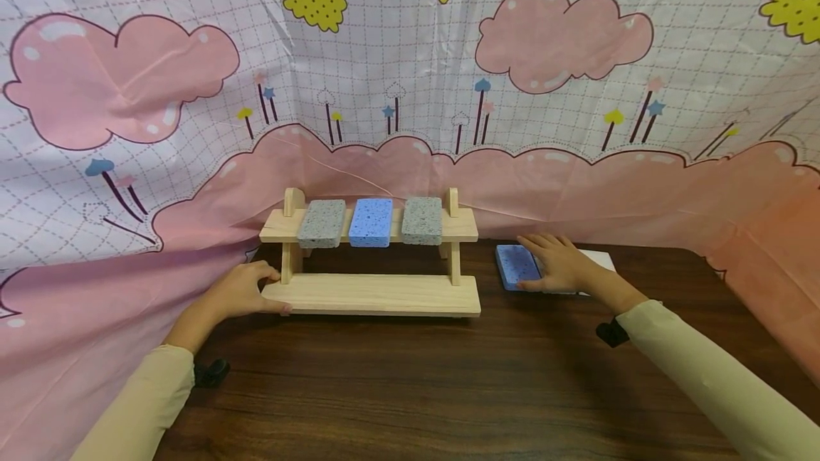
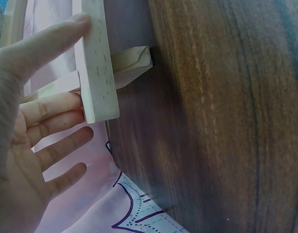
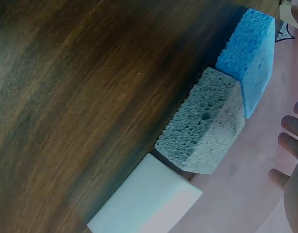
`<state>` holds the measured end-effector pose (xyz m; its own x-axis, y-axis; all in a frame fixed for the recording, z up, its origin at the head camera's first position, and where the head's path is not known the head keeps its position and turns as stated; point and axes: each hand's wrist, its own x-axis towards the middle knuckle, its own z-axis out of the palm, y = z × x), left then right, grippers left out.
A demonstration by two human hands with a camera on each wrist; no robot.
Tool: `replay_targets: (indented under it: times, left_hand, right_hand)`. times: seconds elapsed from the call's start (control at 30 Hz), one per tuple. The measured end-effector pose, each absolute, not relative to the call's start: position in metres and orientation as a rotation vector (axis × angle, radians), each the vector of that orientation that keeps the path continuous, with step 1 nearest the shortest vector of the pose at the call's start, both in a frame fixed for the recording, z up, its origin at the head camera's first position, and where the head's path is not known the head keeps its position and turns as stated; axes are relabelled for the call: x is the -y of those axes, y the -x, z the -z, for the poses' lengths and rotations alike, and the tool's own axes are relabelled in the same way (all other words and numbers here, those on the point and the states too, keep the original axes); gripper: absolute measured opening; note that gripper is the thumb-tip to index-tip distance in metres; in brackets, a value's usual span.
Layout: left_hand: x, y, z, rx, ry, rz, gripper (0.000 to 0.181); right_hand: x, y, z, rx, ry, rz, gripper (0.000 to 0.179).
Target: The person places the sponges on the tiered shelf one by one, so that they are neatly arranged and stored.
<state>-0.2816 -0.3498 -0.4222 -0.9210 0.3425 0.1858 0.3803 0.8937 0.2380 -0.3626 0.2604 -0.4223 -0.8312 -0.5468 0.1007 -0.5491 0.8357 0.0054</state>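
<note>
My left hand (image 1: 240, 290) grips the left end of a two-tier wooden rack (image 1: 384, 295), its thumb over the front edge of the lower board and its fingers behind. In the left wrist view, that thumb crosses the board (image 2: 98, 73). On the upper shelf lie a grey sponge (image 1: 322, 223), a blue sponge (image 1: 371, 222) and another grey sponge (image 1: 422, 220). My right hand (image 1: 564, 265) spreads its fingers over a row on the table: a blue sponge (image 3: 248, 53), a grey sponge (image 3: 202, 121) and a white block (image 3: 146, 194). In the head view it hides most of the grey one.
The rack and the row stand on a dark wooden table (image 1: 410, 383). Behind them hangs a pink and white cloth (image 1: 384, 55) printed with clouds, its folds reaching the table's left and right sides.
</note>
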Motion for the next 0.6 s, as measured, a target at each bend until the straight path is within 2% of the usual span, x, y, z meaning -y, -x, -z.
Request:
replay_targets:
  times: [0.6]
  left_hand:
    - [0.35,0.282,0.422,2.947,0.543,0.428,0.075]
  right_hand:
    - [-0.266,0.376,0.437,2.996,-0.815,-0.044,0.108]
